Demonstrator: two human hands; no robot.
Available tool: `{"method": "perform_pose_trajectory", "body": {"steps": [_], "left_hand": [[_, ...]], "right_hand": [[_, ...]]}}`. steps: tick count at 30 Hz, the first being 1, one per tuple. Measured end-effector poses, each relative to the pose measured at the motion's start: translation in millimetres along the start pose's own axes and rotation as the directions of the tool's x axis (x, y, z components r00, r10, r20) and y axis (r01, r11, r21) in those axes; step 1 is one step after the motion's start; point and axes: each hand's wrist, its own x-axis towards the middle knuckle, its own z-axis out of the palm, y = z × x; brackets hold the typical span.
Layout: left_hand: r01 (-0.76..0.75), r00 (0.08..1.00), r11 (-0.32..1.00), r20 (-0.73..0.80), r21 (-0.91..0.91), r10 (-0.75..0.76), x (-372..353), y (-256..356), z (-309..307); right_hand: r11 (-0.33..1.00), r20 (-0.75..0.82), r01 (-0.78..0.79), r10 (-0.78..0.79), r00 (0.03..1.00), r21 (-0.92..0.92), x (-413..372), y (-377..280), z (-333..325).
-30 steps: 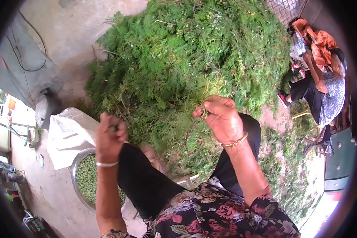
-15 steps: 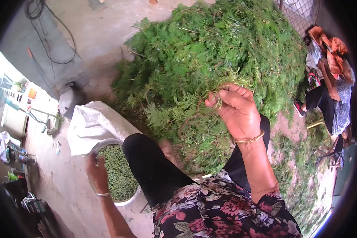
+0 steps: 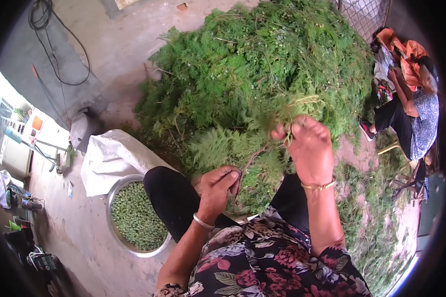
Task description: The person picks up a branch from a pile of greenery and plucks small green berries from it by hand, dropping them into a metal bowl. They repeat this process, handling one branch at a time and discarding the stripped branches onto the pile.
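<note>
My left hand (image 3: 215,192), wearing a pale bangle, is closed with thumb and finger at the lower end of a leafy branch (image 3: 249,166). The branch has a brown stem and feathery green foliage. Up and to the right, my right hand (image 3: 309,148), with a gold-coloured bangle, pinches a green sprig (image 3: 288,129); its fingertips are partly blurred. Beyond both hands rises a large pile of cut green branches (image 3: 262,64). By my left knee stands a metal basin (image 3: 159,251) holding many small round green cones (image 3: 138,215).
A white sack (image 3: 116,153) lies behind the basin. On the right another person (image 3: 414,109) sits beside an orange cloth (image 3: 411,62). Loose greenery (image 3: 366,218) covers the floor at right. A black cable (image 3: 86,54) and a grey object (image 3: 82,131) are at upper left.
My left hand has moved from over the basin rightward to the branch stem. My right hand has shifted slightly right and down with the sprig. The camera view has shifted slightly.
</note>
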Motion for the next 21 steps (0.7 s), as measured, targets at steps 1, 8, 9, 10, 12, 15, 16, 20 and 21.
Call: {"method": "perform_pose_trajectory", "body": {"steps": [1,8,9,10,12,15,16,20,21], "left_hand": [[-0.032,0.999,0.999,0.014,-0.032,0.033,1.2,0.6,3.6],[-0.049,0.994,0.993,0.106,0.104,0.038,-0.4,-10.4,32.6],[-0.04,0.993,0.994,0.118,0.103,0.028,-1.2,-16.6,34.0],[-0.051,0.988,0.985,0.15,0.165,0.026,-2.7,-26.0,33.9],[-0.053,0.984,0.972,0.176,0.228,0.013,-7.1,-29.5,37.8],[-0.113,0.971,0.932,0.236,0.344,0.031,-7.3,-25.8,36.5],[-0.061,0.986,0.923,0.169,0.379,-0.004,-9.8,-21.2,39.3],[0.011,0.983,0.814,0.144,0.581,-0.117,-12.5,1.8,33.5],[0.007,0.982,0.809,0.15,0.588,-0.117,-11.8,2.4,40.4]], "right_hand": [[0.99,-0.038,0.039,-0.045,0.998,-0.137,-10.3,2.5,-5.7],[0.812,-0.211,-0.424,0.368,0.905,-0.401,-87.7,54.0,-51.1],[0.853,-0.205,-0.46,0.418,0.885,-0.247,-90.6,56.4,-46.3],[0.827,-0.23,-0.414,0.349,0.908,-0.379,-92.2,62.5,-50.0],[0.784,-0.257,-0.364,0.267,0.929,-0.503,-94.4,68.7,-53.6],[0.868,-0.248,-0.309,0.225,0.942,-0.388,-95.5,69.7,-50.5],[0.83,-0.266,-0.272,0.155,0.951,-0.487,-97.4,70.8,-49.9],[0.673,-0.229,-0.162,-0.011,0.973,-0.722,-104.0,68.9,-51.1],[0.564,-0.195,-0.14,-0.037,0.98,-0.814,-105.2,64.3,-45.5]]}}
